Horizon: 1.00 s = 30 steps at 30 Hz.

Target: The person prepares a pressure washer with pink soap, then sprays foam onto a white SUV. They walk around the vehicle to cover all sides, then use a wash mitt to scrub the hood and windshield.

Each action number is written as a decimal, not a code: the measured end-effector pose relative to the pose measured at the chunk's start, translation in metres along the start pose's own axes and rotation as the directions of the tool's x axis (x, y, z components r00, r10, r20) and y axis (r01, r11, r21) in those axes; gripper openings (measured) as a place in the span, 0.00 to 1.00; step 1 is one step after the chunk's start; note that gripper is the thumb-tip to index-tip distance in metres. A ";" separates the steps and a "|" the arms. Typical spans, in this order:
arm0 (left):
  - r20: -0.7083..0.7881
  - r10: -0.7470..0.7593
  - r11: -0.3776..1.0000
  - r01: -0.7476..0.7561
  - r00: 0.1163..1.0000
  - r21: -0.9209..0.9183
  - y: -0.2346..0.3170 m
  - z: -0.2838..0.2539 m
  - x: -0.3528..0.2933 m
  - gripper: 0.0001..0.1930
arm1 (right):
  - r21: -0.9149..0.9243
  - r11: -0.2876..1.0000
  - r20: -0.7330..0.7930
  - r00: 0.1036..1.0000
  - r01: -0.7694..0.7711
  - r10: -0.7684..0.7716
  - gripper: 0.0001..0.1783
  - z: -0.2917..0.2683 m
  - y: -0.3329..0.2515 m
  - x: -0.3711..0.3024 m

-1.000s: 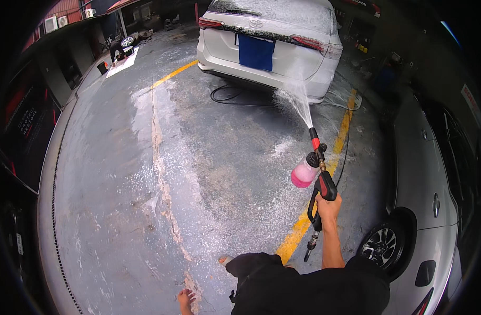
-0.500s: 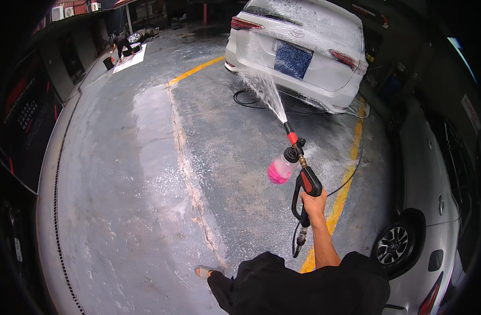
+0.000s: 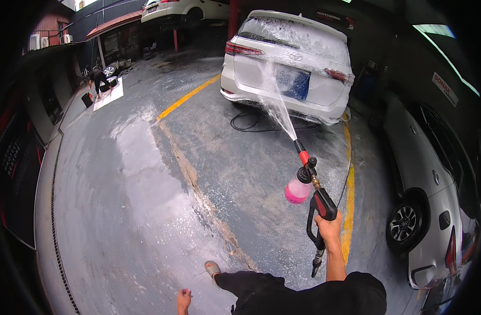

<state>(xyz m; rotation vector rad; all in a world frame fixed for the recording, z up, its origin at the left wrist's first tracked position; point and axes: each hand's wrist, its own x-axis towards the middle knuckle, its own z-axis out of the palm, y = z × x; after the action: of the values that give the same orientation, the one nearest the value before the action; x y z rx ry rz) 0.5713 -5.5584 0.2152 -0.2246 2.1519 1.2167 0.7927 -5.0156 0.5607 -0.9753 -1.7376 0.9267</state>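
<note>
Though aslant lengthwise, spray gun [image 3: 324,203] forward-left toward white car [image 3: 283,62]

The fingertips of the right hand [image 3: 328,227] are hidden behind the spray gun [image 3: 325,203]. Below and left of the grip, the forearm of the left hand [image 3: 184,301] is cut off. Beyond the grip, a blue cloth [image 3: 299,84] is partly veiled by spray [image 3: 278,102], and the white car [image 3: 243,72] is masked in patches by foam [image 3: 287,31]. Farther off, a raised car [image 3: 211,10] is cropped at the top; far left, a co-worker's [image 3: 98,79] hands are too small to be read.
</note>
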 end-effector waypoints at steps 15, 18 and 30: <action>0.898 0.340 0.374 -0.835 -0.281 -0.403 0.422 -0.019 0.101 0.47 | 0.363 0.889 -0.023 0.951 -0.279 0.308 0.08 0.336 -0.253 -0.041; 0.859 0.214 0.334 -0.791 -0.466 -0.513 0.407 -0.043 0.119 0.36 | 0.405 0.868 0.026 0.952 -0.288 0.304 0.14 0.380 -0.312 -0.059; 0.675 0.064 0.247 -0.644 -0.735 -0.724 0.388 -0.187 0.156 0.37 | -0.281 0.956 -0.252 0.968 -0.085 0.012 0.22 0.357 -0.637 -0.049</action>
<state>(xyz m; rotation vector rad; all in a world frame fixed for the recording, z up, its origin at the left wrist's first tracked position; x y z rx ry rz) 0.1952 -5.4706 0.4613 2.1132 0.3878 0.5658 0.3344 -5.3787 1.0012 -1.2730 -1.6672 0.5582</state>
